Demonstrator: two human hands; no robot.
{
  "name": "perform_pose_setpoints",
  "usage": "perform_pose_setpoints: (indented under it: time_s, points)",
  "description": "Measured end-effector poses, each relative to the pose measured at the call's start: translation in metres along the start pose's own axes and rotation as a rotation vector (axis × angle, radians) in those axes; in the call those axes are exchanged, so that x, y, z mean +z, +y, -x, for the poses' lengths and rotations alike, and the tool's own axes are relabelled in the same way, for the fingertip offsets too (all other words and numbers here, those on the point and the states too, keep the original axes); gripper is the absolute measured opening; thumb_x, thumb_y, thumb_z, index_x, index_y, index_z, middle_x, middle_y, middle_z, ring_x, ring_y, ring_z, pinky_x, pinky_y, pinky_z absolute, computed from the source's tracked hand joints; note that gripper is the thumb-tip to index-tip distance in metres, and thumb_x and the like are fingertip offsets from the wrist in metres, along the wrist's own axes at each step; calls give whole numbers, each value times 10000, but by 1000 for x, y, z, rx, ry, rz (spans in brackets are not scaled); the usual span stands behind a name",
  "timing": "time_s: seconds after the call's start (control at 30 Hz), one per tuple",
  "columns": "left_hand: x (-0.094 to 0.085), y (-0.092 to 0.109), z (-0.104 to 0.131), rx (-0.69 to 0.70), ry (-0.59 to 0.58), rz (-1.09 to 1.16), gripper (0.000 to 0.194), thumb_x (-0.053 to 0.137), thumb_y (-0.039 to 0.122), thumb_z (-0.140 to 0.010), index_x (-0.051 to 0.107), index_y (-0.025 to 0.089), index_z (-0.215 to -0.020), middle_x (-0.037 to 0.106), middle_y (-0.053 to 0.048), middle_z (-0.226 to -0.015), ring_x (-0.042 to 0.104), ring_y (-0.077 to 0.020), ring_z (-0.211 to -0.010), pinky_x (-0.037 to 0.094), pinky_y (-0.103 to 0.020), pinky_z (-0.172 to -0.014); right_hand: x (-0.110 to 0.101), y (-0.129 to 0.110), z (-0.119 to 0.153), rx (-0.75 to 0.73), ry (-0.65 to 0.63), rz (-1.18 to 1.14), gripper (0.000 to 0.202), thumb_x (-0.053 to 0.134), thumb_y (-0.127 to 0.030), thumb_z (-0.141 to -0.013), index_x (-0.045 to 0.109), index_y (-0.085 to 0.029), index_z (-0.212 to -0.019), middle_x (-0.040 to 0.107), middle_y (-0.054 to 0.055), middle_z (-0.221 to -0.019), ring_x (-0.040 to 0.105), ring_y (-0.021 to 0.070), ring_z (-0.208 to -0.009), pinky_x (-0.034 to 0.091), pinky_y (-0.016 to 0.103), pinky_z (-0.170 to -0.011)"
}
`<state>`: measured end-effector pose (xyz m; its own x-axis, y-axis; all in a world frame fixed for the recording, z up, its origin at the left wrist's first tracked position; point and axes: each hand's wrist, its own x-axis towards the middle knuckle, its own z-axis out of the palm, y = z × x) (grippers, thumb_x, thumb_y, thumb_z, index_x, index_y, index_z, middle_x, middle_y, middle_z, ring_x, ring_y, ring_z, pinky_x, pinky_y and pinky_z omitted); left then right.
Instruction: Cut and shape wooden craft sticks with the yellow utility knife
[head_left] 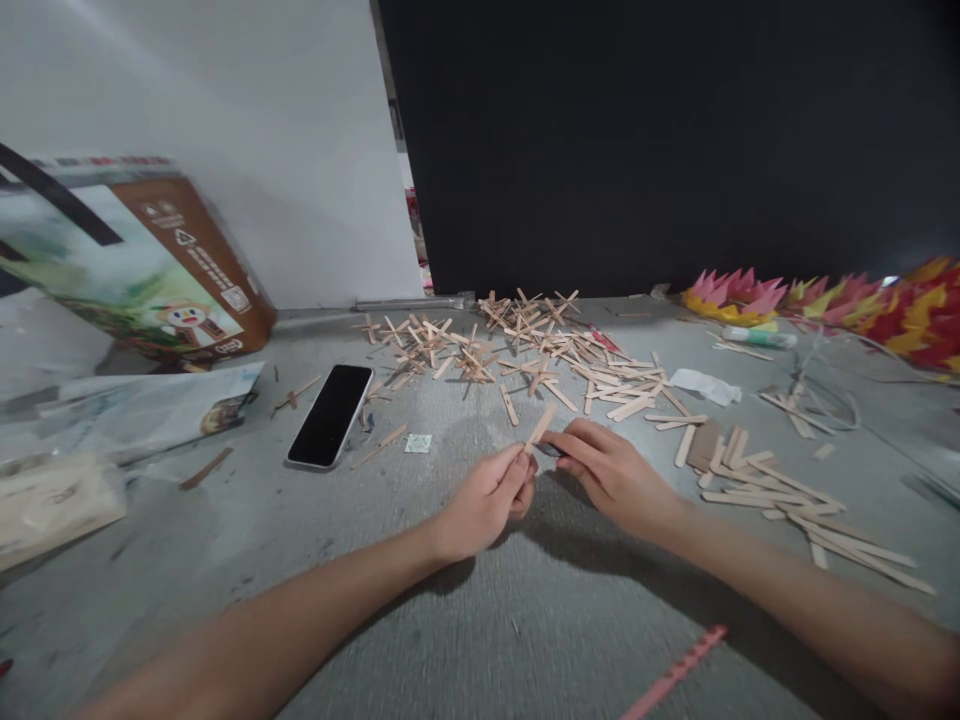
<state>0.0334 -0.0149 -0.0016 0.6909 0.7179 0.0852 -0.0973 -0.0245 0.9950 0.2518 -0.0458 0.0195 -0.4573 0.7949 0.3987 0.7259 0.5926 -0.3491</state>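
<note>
Pinched in my left hand point(491, 498) is a flat wooden stick point(541, 426), its free end pointing up and away from me. My right hand point(616, 470) is closed on a small dark tool point(551, 449), which touches or nearly touches the stick; its exact shape is too small to tell. Beyond both hands lies a pile of wooden sticks point(525, 340), several of them joined into crosses. More loose sticks point(772, 490) are scattered to the right of my right hand.
A phone point(331, 416) and a small paper packet point(418, 443) lie left of my hands. Farther left stand a printed bag point(187, 270) and plastic packaging point(150, 400). A pink strip point(675, 675) lies near the front. Paper petals point(739, 295) and a glue stick point(757, 337) are at the back right.
</note>
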Motion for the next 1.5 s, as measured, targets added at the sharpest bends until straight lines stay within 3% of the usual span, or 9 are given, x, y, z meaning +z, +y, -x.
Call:
perform_pose_setpoints:
  time_s: [0.27,0.73,1.1,1.5]
  points:
    - [0,2,1,8,-34,14,423,386,562,-1060,407,212,-823,341,93,-586,312,-83,-503,248,-252,-513,3,7,2,-46,46,4,327,419,-241,-1087,562,-238,-1381,640,104,-1090,588,248,-991,498,416,-879]
    - [-2,2,2,-33,-204,118,397,409,499,-1074,389,213,-798,295,103,-589,262,-76,-491,203,-249,-488,17,19,3,-126,150,-129,297,447,-153,-1059,629,-251,-1273,647,95,-1124,561,251,-1034,438,415,-904]
    - [-3,5,1,-28,-196,118,401,402,514,-1071,401,212,-807,292,104,-582,263,-80,-495,216,-248,-493,17,21,7,-115,200,-260,281,388,-248,-1089,608,-241,-1264,602,108,-1142,547,262,-1075,426,439,-950]
    - [-2,8,2,-59,-209,43,439,414,555,-1052,404,210,-780,338,90,-594,287,-84,-514,241,-252,-523,16,22,6,-108,147,-250,233,388,-180,-1079,598,-252,-1151,600,71,-1065,526,237,-1000,398,419,-921]
